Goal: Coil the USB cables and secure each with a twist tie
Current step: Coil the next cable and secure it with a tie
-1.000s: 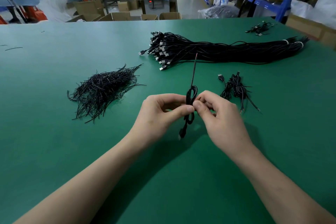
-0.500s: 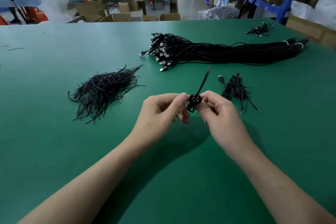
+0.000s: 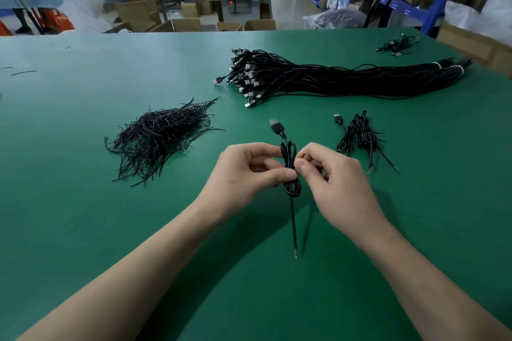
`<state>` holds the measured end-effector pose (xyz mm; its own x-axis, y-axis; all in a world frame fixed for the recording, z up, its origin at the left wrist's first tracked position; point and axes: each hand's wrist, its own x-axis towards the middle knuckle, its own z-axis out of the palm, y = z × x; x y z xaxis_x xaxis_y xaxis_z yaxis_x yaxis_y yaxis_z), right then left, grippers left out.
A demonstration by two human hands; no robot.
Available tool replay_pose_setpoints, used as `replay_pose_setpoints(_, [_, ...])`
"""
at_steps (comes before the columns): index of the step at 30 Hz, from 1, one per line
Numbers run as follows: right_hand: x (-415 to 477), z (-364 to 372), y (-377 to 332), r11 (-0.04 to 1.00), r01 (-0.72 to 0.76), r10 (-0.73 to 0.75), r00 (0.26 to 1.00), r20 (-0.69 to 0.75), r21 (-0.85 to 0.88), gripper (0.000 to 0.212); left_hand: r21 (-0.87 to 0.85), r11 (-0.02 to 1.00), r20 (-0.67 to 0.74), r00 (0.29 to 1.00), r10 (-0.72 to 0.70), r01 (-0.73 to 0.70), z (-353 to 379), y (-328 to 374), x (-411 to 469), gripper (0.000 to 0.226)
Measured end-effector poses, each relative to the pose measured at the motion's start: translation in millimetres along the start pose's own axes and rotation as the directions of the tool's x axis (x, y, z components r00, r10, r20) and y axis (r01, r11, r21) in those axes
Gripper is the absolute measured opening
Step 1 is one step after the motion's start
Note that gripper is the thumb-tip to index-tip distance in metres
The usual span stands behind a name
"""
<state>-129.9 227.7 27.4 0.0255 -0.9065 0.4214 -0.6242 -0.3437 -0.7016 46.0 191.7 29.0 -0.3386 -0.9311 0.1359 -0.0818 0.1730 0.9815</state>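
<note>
I hold a coiled black USB cable (image 3: 289, 159) upright above the green table (image 3: 83, 230). My left hand (image 3: 243, 174) pinches its middle between thumb and fingers. My right hand (image 3: 335, 183) pinches the same spot from the right. The USB plug sticks up at the top, and a straight tail hangs down below the coil. A twist tie at the pinch is hidden by my fingertips. A heap of black twist ties (image 3: 160, 135) lies to the left. A long bundle of uncoiled USB cables (image 3: 332, 79) lies across the back.
Two coiled, tied cables (image 3: 357, 135) lie just right of my hands. A few more cables (image 3: 396, 46) sit at the far right corner. Loose ties (image 3: 23, 72) lie at the far left. Boxes, shelves and another table stand beyond the table's far edge.
The cable has turned between my fingers: the straight tail that pointed up now hangs down, and the USB plug now shows at the top. Both hands stay in place.
</note>
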Motion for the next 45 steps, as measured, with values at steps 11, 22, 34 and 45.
replay_pose_setpoints(11, [-0.8, -0.1, -1.3, 0.451, -0.492, 0.316, 0.868, 0.383, 0.745, 0.038, 0.689, 0.389, 0.154, 0.649, 0.745, -0.611, -0.6, 0.7, -0.1, 0.022])
replay_pose_setpoints(22, [-4.4, 1.6, -2.4, 0.992, 0.124, -0.126, 0.980, -0.152, -0.026, 0.018, 0.050, 0.994, 0.013, 0.995, -0.096, 0.095, 1.3, 3.8, -1.9, 0.066])
replay_pose_setpoints(34, [-2.2, 4.9, -2.6, 0.990, -0.043, 0.047, 0.999, -0.025, 0.137, 0.021, 0.044, 0.994, -0.106, 0.989, 0.106, -0.101, 7.8, -0.7, -4.0, 0.009])
replay_pose_setpoints(45, [-0.1, 1.4, -0.2, 0.574, -0.412, 0.269, 0.911, 0.312, 0.708, 0.036, 0.568, 0.674, -0.061, 0.793, 0.606, -0.471, -1.5, -1.4, -3.0, 0.016])
